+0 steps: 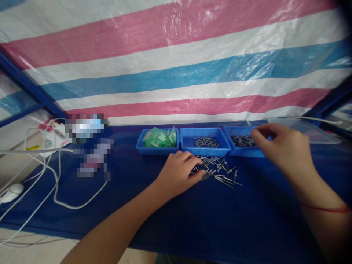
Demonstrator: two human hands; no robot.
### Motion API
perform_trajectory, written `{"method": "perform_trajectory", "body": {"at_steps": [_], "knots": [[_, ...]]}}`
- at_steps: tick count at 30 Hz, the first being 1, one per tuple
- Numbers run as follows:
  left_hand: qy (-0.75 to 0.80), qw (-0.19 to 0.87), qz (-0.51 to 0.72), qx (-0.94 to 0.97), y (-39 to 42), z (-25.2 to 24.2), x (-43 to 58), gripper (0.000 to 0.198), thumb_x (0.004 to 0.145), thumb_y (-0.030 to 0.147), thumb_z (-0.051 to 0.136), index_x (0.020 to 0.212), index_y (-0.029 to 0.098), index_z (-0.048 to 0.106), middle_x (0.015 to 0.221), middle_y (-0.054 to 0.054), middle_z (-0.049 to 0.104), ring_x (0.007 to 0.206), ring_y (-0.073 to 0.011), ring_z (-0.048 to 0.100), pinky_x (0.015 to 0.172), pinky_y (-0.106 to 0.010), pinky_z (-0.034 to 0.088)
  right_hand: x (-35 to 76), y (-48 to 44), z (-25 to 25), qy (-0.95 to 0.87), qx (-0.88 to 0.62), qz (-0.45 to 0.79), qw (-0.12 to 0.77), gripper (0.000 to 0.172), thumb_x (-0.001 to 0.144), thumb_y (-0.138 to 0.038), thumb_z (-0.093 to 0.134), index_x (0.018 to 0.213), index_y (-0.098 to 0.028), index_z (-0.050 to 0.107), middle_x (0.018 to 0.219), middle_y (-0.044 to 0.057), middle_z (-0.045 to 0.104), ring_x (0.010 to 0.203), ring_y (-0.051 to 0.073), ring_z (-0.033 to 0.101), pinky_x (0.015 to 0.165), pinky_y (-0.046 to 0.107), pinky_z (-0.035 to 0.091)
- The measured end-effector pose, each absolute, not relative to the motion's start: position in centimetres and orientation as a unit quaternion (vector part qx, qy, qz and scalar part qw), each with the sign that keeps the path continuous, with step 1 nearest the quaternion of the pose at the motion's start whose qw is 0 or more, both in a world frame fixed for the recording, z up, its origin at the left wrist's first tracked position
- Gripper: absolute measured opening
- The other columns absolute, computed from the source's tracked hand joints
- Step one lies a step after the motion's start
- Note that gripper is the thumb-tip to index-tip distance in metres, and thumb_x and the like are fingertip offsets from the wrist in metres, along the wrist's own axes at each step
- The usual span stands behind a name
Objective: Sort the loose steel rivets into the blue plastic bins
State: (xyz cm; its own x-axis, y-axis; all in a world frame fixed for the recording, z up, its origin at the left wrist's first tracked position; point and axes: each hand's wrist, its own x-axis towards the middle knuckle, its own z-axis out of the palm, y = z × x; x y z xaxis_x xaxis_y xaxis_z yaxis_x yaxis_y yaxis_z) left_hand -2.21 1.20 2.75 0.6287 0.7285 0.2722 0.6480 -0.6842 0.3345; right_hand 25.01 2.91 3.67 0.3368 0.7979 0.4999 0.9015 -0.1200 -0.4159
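My left hand [178, 171] rests at the left end of a loose pile of blind rivets [220, 167] on the blue table [187, 216]. Its thumb and fingers are apart, with rivets showing between them. Raised over the right blue bin [247, 151] is my right hand [283, 143], its fingers curled together; whatever they may hold is hidden. Dark rivets [242, 140] lie in that bin. The middle blue bin [189, 136] holds a smaller heap of silvery rivets [206, 142].
Green plastic packets [159, 137] fill the left blue bin [154, 150]. A clear plastic lid [316, 134] lies behind my right hand. White cables [57, 176] and a white mouse [12, 192] are at the left. Striped sheeting [176, 84] hangs behind the table.
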Motion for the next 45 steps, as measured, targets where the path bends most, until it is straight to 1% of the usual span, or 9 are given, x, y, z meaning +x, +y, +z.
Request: {"method": "perform_trajectory", "body": {"at_steps": [3,7,12,16,24,29,33,39,45], "knots": [[0.388,0.072,0.154,0.906,0.9,2.8,-2.5,0.037,0.085,0.052,0.052,0.105,0.023,0.064,0.104,-0.005,0.06,0.094,-0.0221,0.052,0.077,-0.035,0.036,26.8,3.5,3.0,-0.507,-0.811,-0.133,0.26,0.025,0.074,-0.039,0.057,0.082,-0.018,0.068,0.068,0.009,0.064,0.062,0.023,0.054,0.063,0.037,0.029],[0.35,0.058,0.128,0.926,0.8,2.3,-2.6,0.048,0.08,0.06,0.054,0.115,0.028,0.06,0.11,-0.004,0.058,0.097,-0.0229,0.049,0.077,-0.035,0.033,26.2,3.6,2.5,-0.498,-0.803,-0.154,0.289,0.029,0.076,-0.042,0.054,0.093,-0.021,0.066,0.07,0.005,0.064,0.064,0.022,0.056,0.066,0.038,0.028],[0.325,0.048,0.117,0.937,0.8,1.1,-2.4,0.031,0.088,0.048,0.051,0.111,0.03,0.062,0.108,-0.002,0.058,0.095,-0.0193,0.049,0.078,-0.034,0.03,22.7,2.5,3.2,-0.604,-0.707,-0.114,0.35,0.025,0.077,-0.04,0.055,0.088,-0.02,0.066,0.061,-0.001,0.059,0.061,0.018,0.059,0.061,0.028,0.033],[0.327,0.042,0.13,0.935,1.0,0.5,-2.1,0.022,0.092,0.039,0.049,0.104,0.029,0.063,0.103,0.0,0.06,0.091,-0.0171,0.05,0.077,-0.033,0.029,20.5,1.4,3.6,-0.685,-0.618,-0.105,0.372,0.022,0.081,-0.038,0.054,0.081,-0.02,0.067,0.065,0.0,0.062,0.063,0.017,0.06,0.065,0.029,0.037],[0.316,0.024,0.138,0.938,1.2,0.6,-1.7,0.022,0.094,0.031,0.044,0.106,0.024,0.062,0.101,-0.001,0.065,0.09,-0.0167,0.051,0.075,-0.033,0.03,19.9,0.9,3.7,-0.73,-0.554,-0.102,0.386,0.021,0.085,-0.035,0.054,0.078,-0.019,0.066,0.067,0.001,0.065,0.061,0.017,0.06,0.065,0.031,0.038],[0.314,0.018,0.125,0.941,1.3,0.9,-1.8,0.024,0.095,0.024,0.042,0.106,0.024,0.063,0.095,-0.002,0.065,0.088,-0.0168,0.054,0.075,-0.032,0.035,19.6,0.9,3.5,-0.75,-0.54,-0.063,0.377,0.018,0.086,-0.034,0.052,0.08,-0.022,0.065,0.071,0.001,0.065,0.063,0.019,0.059,0.065,0.034,0.039],[0.313,0.06,0.146,0.936,1.6,1.0,-1.9,0.026,0.095,0.022,0.039,0.109,0.02,0.062,0.098,-0.005,0.065,0.091,-0.0169,0.058,0.08,-0.029,0.041,19.1,0.6,3.8,-0.779,-0.514,-0.014,0.359,0.017,0.087,-0.033,0.051,0.079,-0.023,0.063,0.068,0.002,0.064,0.064,0.02,0.058,0.067,0.036,0.04],[0.323,0.15,0.217,0.909,2.3,0.9,-2.3,0.025,0.093,0.025,0.046,0.11,0.016,0.061,0.101,-0.007,0.065,0.093,-0.0176,0.061,0.085,-0.03,0.047,18.4,0.2,3.8,-0.822,-0.461,0.022,0.334,0.019,0.088,-0.029,0.05,0.075,-0.021,0.061,0.069,0.003,0.063,0.065,0.018,0.056,0.067,0.036,0.041],[0.361,0.269,0.371,0.812,2.0,1.4,-1.9,0.017,0.087,0.024,0.055,0.098,0.017,0.066,0.096,-0.005,0.068,0.086,-0.0147,0.064,0.08,-0.026,0.05,18.1,0.2,3.1,-0.842,-0.444,0.102,0.29,0.019,0.088,-0.029,0.052,0.1,-0.02,0.063,0.089,0.006,0.065,0.076,0.018,0.061,0.067,0.032,0.046]]}}
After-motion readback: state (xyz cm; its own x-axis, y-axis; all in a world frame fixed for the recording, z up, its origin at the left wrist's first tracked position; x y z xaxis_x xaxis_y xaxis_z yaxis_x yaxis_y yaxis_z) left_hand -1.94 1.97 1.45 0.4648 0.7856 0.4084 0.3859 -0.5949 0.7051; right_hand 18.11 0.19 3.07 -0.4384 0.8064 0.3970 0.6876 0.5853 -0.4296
